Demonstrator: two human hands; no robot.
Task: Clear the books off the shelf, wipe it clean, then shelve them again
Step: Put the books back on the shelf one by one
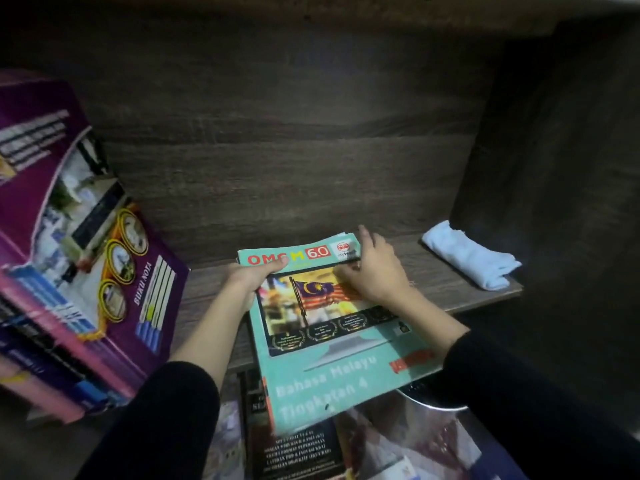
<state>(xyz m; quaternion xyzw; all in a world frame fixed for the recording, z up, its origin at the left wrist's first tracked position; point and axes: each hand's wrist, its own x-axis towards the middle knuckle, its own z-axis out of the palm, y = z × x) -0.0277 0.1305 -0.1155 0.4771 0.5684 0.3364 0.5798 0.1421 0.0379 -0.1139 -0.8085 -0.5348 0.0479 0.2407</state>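
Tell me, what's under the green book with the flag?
The green book rests half on the wooden shelf. Below its overhanging end lies a black book. Whatever is directly beneath is covered.

View: you have one wide-angle camera, worn on your head.
Facing: it looks forward and down into the shelf [433, 271], square on to its wooden back panel [277, 150].
Nearness: you stand close. Your sleeves [166, 410] enter from the bottom edge, and the teal book [332, 358] fills the middle.
Edges: straight lines bow toward the borders, and the corners go dark.
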